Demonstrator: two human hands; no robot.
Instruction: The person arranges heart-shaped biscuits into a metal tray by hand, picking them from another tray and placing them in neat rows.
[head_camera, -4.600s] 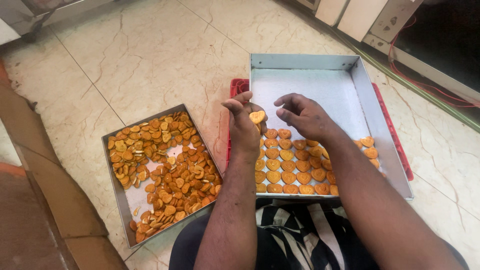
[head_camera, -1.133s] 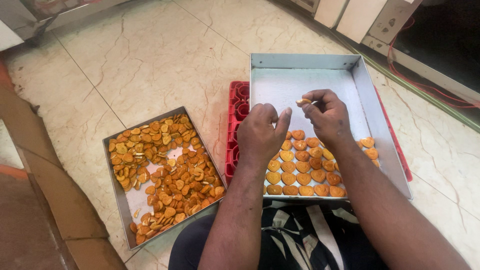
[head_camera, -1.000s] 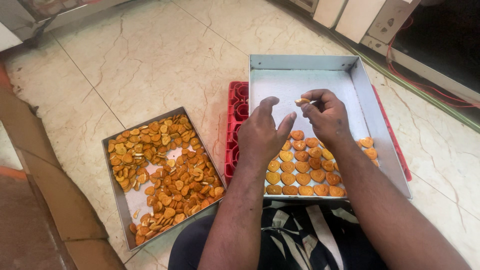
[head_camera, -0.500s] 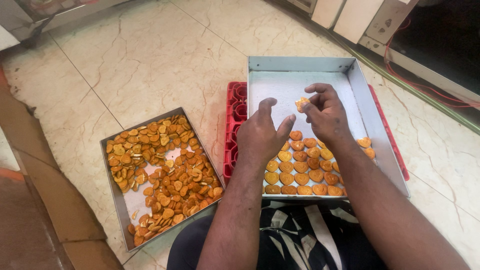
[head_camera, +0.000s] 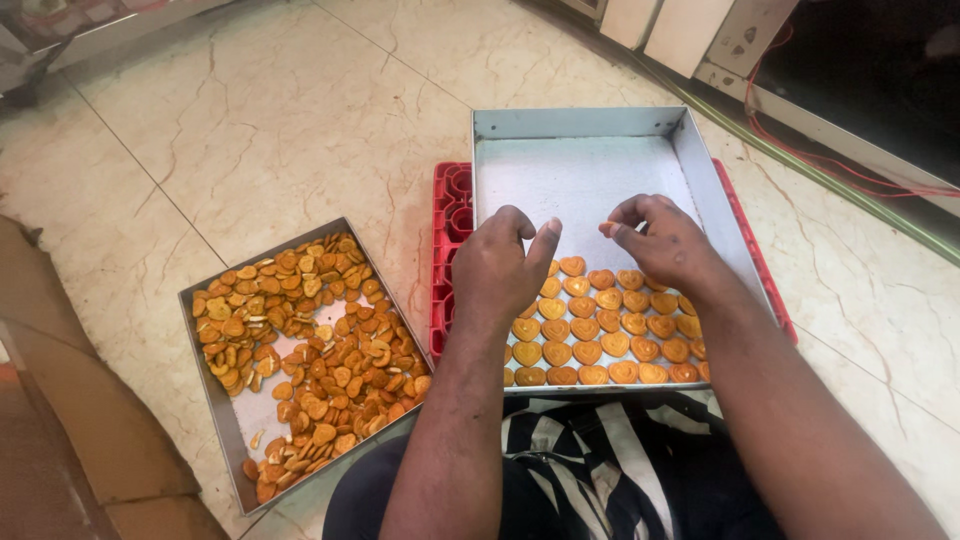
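A grey metal tray (head_camera: 585, 170) lies in front of me with rows of orange heart-shaped biscuits (head_camera: 600, 335) lined up along its near part. My right hand (head_camera: 665, 240) hovers over the far row and pinches one biscuit (head_camera: 606, 229) between thumb and fingers. My left hand (head_camera: 500, 270) is curled loosely beside it, over the left end of the rows; whether it holds biscuits is hidden. A second tray (head_camera: 215, 400) at my left holds a loose heap of the same biscuits (head_camera: 310, 350).
The near tray rests on a red plastic crate (head_camera: 452, 250). Both stand on a cream marble tile floor (head_camera: 250, 130). A wall base with red and green cables (head_camera: 830, 165) runs at the right. A brown step (head_camera: 60, 400) is at the left. My striped clothing (head_camera: 600, 460) is below.
Over the last seconds my right hand lifted a biscuit from near the left hand and carried it over the far row. The left hand stayed over the left end of the rows.
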